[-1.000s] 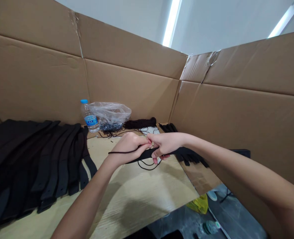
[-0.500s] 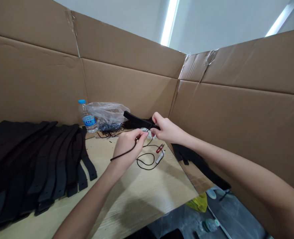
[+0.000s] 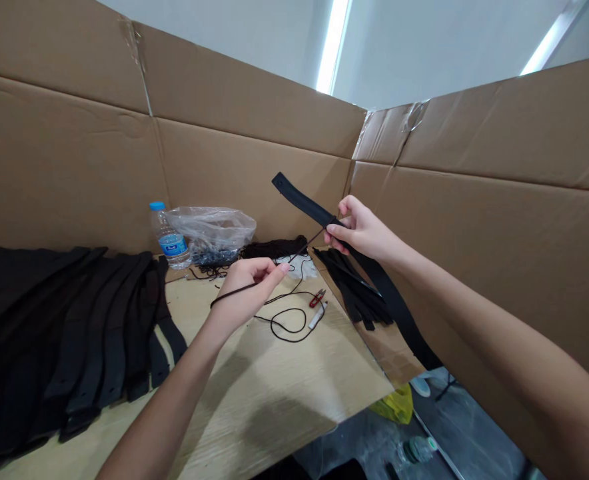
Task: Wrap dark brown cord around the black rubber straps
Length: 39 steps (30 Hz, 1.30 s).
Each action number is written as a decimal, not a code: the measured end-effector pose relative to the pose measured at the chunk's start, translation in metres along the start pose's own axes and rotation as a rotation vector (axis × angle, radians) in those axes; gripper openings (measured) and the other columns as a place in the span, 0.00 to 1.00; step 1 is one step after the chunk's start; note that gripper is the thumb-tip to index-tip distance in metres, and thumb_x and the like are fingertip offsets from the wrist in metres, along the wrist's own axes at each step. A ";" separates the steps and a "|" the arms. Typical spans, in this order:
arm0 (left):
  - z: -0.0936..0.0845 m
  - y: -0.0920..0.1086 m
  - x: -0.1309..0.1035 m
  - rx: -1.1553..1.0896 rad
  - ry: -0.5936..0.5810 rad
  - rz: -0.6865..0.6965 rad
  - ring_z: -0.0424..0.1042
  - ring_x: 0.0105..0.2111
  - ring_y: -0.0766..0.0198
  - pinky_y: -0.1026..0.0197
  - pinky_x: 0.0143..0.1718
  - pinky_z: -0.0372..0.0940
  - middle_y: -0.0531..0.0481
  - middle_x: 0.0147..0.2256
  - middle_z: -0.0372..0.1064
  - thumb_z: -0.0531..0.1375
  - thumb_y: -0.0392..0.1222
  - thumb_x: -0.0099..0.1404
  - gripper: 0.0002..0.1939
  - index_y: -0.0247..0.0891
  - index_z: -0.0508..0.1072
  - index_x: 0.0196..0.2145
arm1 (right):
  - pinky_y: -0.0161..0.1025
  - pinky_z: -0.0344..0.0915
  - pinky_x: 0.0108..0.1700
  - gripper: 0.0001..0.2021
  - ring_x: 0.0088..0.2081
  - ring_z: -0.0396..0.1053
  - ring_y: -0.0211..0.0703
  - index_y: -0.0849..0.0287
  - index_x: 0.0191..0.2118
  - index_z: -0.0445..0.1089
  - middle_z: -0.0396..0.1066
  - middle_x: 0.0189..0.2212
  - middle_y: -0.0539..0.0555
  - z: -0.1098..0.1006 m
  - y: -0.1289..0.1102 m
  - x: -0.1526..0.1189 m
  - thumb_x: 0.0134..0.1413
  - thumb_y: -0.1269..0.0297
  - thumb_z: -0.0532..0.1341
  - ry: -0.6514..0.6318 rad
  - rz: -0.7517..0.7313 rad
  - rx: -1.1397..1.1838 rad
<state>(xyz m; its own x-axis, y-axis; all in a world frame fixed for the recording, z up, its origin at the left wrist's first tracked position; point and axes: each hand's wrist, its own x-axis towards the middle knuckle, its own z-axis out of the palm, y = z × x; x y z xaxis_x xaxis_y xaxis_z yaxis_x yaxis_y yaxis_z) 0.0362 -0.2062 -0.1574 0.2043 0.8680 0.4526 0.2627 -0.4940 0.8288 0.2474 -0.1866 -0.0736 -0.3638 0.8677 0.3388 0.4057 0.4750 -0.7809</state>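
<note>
Head view, and the fingers of the left hand (image 3: 247, 290) are pinched shut on a thin dark cord (image 3: 307, 245), which runs pretty straight up to the black strap (image 3: 302, 202) and also trails back over that hand to the wrist. The right hand (image 3: 367, 233) has its thumb and fingers closed on the strap right where the cord meets it, so the whole thing's up off the counter (image 3: 274, 387), holed end tipped up, the rest curving down behind the right forearm. Below, there's loose cord in loops, with red snips (image 3: 317, 298) and a small white tube-like thing (image 3: 318, 315) just beside it. Farther back: a dark cord bundle (image 3: 274, 249), a clear plastic bag (image 3: 214, 227) and a blue-capped bottle (image 3: 172, 241). Big pile of black straps (image 3: 89, 320) on the left, smaller bunch (image 3: 349, 287) on the right, cardboard walls (image 3: 254, 173) around, yellow bag (image 3: 397, 405) down by the floor.
</note>
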 end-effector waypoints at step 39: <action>-0.029 -0.010 0.004 0.213 -0.072 0.200 0.49 0.17 0.73 0.68 0.17 0.45 0.57 0.13 0.54 0.63 0.48 0.55 0.18 0.34 0.70 0.14 | 0.34 0.48 0.23 0.18 0.21 0.54 0.32 0.56 0.25 0.48 0.59 0.17 0.43 0.053 -0.016 -0.016 0.47 0.73 0.62 -0.981 0.060 -0.559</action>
<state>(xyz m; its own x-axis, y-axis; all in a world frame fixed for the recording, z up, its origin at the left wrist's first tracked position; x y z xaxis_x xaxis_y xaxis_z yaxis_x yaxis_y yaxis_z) 0.0074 -0.1961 -0.1543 0.3359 0.7507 0.5689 0.4010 -0.6605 0.6347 0.2028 -0.2159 -0.0945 -0.7321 0.5185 -0.4418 0.6734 0.6491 -0.3539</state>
